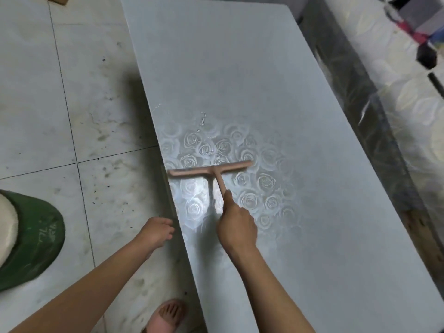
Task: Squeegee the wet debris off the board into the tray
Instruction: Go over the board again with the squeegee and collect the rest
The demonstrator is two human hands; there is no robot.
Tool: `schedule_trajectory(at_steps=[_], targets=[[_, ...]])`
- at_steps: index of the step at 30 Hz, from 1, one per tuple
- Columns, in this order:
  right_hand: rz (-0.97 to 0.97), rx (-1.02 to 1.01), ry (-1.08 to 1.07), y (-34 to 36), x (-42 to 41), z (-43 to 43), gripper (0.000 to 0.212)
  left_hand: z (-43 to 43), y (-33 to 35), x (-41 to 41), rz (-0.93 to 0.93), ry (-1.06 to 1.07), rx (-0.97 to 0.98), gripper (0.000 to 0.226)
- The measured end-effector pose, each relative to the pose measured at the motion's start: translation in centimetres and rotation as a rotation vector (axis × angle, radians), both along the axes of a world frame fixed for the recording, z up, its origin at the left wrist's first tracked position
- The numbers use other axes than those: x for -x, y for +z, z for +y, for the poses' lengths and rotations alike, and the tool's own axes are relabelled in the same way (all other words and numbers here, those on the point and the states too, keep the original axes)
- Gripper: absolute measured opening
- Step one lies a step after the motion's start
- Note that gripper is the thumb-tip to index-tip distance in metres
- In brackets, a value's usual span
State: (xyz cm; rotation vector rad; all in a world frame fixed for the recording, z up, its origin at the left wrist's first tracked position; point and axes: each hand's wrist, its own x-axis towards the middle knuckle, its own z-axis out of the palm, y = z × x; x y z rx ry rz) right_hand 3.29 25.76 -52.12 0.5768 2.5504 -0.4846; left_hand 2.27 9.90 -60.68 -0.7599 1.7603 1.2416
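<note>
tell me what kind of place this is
Likely a small workshop: a big grey rose-patterned board over a stained tiled floor, the right hand holds a squeegee on it, and a green container stands nearby.

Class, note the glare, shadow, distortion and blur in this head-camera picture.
Head view: glare whitens the wet board below the squeegee, beside the right hand; the handle throws a soft shadow leftward; the wide lens slightly bows the floor lines; the top right corner is smeared.

R hand (236,227) gripped the squeegee (211,169) handle, one digit laid along it, forearm reaching far-wards. L hand (157,233) sat to its left, fingers loose, holding nothing; both forearms bare.
</note>
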Motion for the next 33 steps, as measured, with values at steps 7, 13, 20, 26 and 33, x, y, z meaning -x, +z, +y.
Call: schedule_trajectory(at_steps=[7, 13, 20, 26, 33], targets=[[0.010, 0.007, -0.007, 3.2, -2.0, 1.3, 0.051, -0.2, -0.7, 2.4, 0.032, 0.034, 0.029, 0.022], [-0.087, -0.063, 0.035, 1.5, -2.0, 0.1, 0.058, -0.4, -1.7, 4.7, 0.030, 0.034, -0.021, 0.028], [0.021, -0.029, 0.080, -0.2, 10.0, -1.5, 0.049, 0.3, -1.6, 5.7, 0.019, -0.004, -0.013, 0.024], [0.046, -0.011, 0.031, 1.5, 3.4, 1.0, 0.053, 0.8, -0.9, 4.9, 0.022, -0.014, -0.017, 0.028], [0.031, -0.053, 0.049, -0.6, 6.3, -0.8, 0.056, 0.9, 0.4, 5.7, 0.087, -0.066, 0.029, 0.022]])
